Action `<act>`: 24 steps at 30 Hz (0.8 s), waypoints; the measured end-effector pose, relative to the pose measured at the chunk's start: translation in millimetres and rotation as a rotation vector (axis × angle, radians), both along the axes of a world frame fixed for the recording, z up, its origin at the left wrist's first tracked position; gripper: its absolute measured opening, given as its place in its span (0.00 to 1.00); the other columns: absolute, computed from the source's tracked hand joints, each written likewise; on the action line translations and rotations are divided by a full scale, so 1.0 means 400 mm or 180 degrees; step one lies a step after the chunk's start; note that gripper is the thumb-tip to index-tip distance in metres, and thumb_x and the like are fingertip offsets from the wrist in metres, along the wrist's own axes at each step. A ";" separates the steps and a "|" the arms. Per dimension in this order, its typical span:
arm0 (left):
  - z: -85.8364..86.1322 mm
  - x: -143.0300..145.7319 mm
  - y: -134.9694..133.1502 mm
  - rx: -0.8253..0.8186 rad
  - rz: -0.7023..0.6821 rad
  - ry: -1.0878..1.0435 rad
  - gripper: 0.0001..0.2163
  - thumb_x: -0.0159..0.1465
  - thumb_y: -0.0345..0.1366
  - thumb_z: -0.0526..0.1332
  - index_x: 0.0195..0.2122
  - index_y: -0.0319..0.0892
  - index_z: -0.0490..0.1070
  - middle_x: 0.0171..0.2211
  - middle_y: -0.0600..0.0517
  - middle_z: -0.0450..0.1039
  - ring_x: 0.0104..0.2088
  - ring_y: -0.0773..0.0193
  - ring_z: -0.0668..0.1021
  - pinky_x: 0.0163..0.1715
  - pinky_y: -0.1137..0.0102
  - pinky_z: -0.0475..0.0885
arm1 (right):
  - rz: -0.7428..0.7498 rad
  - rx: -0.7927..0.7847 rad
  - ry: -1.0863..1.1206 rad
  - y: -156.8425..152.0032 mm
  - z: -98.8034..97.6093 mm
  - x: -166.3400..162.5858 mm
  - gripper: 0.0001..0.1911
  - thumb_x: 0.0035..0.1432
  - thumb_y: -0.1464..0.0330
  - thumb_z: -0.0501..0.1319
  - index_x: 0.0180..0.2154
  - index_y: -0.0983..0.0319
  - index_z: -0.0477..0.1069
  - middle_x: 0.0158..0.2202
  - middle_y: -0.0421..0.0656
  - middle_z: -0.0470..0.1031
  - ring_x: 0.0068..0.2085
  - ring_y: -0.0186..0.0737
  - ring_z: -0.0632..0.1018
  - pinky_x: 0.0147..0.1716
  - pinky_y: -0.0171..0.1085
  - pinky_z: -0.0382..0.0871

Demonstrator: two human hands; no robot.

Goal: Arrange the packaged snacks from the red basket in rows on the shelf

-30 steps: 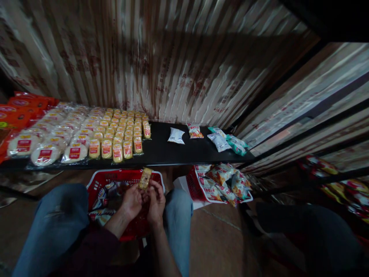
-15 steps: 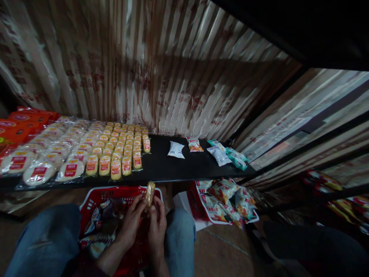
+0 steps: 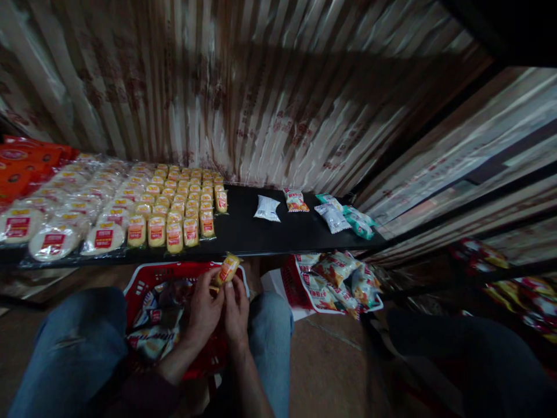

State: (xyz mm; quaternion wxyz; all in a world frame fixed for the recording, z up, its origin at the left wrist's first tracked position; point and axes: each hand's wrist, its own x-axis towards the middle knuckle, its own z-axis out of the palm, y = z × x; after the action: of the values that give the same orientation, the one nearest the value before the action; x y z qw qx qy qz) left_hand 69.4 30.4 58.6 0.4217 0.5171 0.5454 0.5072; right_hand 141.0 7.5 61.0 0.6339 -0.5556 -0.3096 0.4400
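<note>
Over the red basket (image 3: 143,277), between my knees, a small wrapped yellow snack cake (image 3: 228,269) with a red and orange label is pinched upright and slightly tilted. My left hand (image 3: 206,307) grips its left side, fingers curled. From below and the right, the fingertips of my right hand (image 3: 236,309) close on its lower end. Just beyond, on the black shelf (image 3: 237,229), stand rows of similar wrapped yellow cakes (image 3: 174,235). Left of them lie rows of round white wrapped crackers (image 3: 54,241). Several snack packets (image 3: 154,337) lie inside the red basket.
Orange bags (image 3: 26,168) fill the shelf's left end. A white packet (image 3: 267,208), a red-and-white packet (image 3: 296,200) and teal packets (image 3: 359,222) lie to the right. A second red basket (image 3: 300,290) holds bagged snacks. Another person's leg (image 3: 439,342) is at the right.
The cake has turned in my fingers so that its label now faces me, and it leans right. My view has tilted down slightly, so the shelf and baskets appear higher.
</note>
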 end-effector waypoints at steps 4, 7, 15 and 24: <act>0.003 0.003 -0.006 0.0286 0.0032 0.0381 0.14 0.58 0.33 0.56 0.46 0.43 0.68 0.44 0.46 0.71 0.46 0.58 0.73 0.48 0.58 0.70 | 0.0050 -0.0021 0.0120 0.007 0.005 0.003 0.20 0.56 0.59 0.61 0.47 0.62 0.72 0.47 0.46 0.77 0.46 0.42 0.76 0.48 0.40 0.70; 0.009 0.005 -0.012 0.0454 -0.0073 0.0479 0.16 0.59 0.31 0.54 0.48 0.43 0.67 0.46 0.46 0.70 0.48 0.59 0.73 0.49 0.59 0.70 | 0.0001 -0.0046 0.0051 0.012 0.007 0.008 0.19 0.55 0.59 0.61 0.46 0.62 0.72 0.46 0.45 0.77 0.45 0.42 0.77 0.48 0.39 0.69; 0.010 0.009 0.011 0.0340 -0.0144 0.0367 0.15 0.61 0.34 0.52 0.48 0.43 0.69 0.48 0.45 0.72 0.48 0.59 0.75 0.49 0.59 0.71 | -0.0092 -0.0053 -0.0179 0.037 0.034 0.030 0.21 0.55 0.57 0.60 0.48 0.61 0.71 0.47 0.46 0.77 0.47 0.42 0.76 0.48 0.39 0.70; 0.049 0.021 0.070 0.0375 -0.0036 0.0273 0.09 0.59 0.35 0.55 0.40 0.43 0.69 0.39 0.48 0.74 0.38 0.61 0.77 0.41 0.62 0.73 | -0.0083 0.0095 -0.0276 0.096 0.081 0.046 0.22 0.53 0.60 0.62 0.48 0.62 0.70 0.45 0.46 0.78 0.45 0.41 0.77 0.46 0.38 0.71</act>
State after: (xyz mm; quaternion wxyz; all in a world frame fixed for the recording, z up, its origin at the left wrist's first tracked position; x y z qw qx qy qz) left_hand 77.6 58.2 78.3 0.3696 0.5654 0.5293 0.5134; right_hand 159.6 45.8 93.2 0.6338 -0.5686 -0.3361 0.4025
